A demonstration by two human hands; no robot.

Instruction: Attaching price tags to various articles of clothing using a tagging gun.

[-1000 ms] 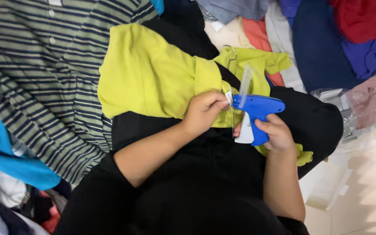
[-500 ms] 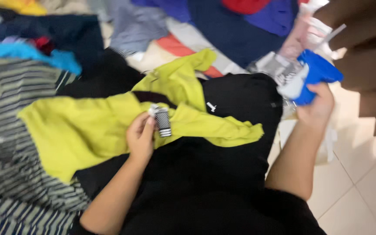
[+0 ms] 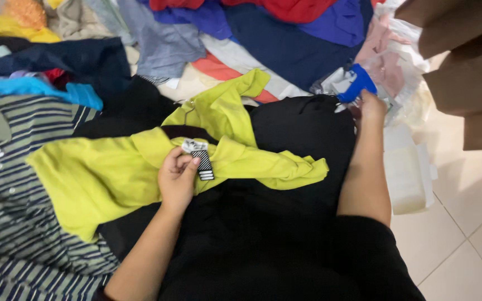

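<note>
Left hand [image 3: 177, 177] pinches the striped tag [image 3: 201, 159] on the crumpled yellow-green shirt [image 3: 101, 175].

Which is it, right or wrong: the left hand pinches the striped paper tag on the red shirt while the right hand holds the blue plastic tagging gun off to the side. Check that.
Wrong in one respect. The head view shows the left hand pinching the striped paper tag on a yellow-green shirt, not a red one. The right hand does hold the blue plastic tagging gun off to the side.
</note>
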